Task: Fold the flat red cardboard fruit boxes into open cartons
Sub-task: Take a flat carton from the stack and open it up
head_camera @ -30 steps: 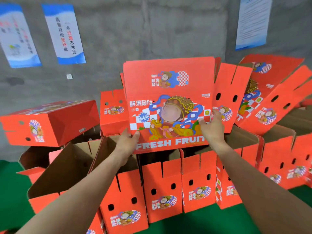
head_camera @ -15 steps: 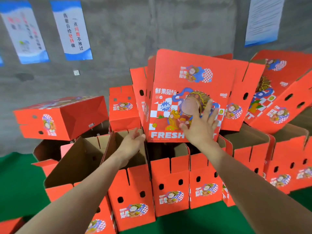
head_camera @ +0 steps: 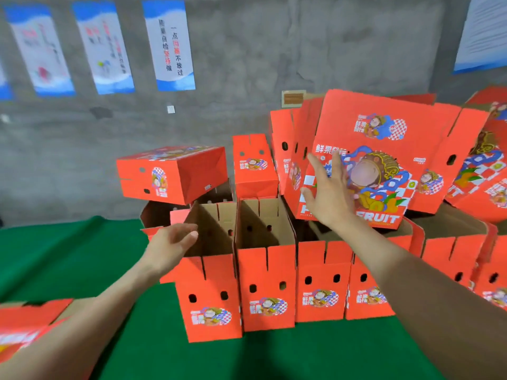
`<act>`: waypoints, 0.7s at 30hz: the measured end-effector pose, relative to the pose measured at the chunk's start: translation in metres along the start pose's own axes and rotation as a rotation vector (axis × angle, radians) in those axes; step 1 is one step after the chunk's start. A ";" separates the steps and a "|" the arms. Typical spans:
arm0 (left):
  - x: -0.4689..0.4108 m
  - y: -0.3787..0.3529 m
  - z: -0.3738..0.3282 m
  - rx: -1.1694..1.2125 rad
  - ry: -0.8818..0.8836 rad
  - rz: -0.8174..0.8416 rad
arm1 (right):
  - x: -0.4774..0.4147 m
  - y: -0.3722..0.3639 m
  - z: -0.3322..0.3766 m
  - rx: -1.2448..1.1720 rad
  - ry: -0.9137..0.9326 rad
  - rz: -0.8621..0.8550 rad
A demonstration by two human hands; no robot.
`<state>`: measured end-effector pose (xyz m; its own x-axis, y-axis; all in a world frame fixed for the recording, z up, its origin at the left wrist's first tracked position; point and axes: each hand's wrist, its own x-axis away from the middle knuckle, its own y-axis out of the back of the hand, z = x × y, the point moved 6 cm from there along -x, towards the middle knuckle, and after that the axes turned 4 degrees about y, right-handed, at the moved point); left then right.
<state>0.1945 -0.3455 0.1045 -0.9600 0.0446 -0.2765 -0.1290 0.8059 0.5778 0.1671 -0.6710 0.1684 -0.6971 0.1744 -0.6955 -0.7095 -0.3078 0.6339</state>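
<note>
— How is the light?
— Even and fairly bright, with no glare. A soft shadow darkens the green cloth before the cartons.
— Sharpness?
— Blur smears the posters at left and the red box in the lower-left corner. Lines bow near the edges.

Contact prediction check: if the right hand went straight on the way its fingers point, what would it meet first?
Likely the printed face of the upright red carton; the right hand is spread just before it, gap unclear.
</note>
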 end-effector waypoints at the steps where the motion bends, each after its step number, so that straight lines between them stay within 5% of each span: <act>1: 0.010 0.012 0.012 -0.024 -0.002 0.007 | 0.004 0.004 0.012 -0.065 0.028 -0.043; 6: 0.061 0.077 0.108 -0.166 0.114 -0.063 | 0.054 -0.020 0.106 -0.170 0.273 0.084; 11: 0.118 0.148 0.236 -0.272 0.391 -0.146 | 0.145 -0.098 0.204 -0.121 0.491 0.477; 18: 0.175 0.238 0.381 -0.670 0.623 -0.151 | 0.239 -0.182 0.284 -0.138 0.393 0.872; 21: 0.172 0.245 0.405 -0.767 0.647 -0.012 | 0.260 -0.202 0.302 -0.135 0.346 0.943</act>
<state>0.0988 0.0984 -0.1126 -0.8785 -0.4747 0.0535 -0.0460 0.1955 0.9796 0.0979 -0.2813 -0.0382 -0.8832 -0.4689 -0.0043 0.1478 -0.2869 0.9465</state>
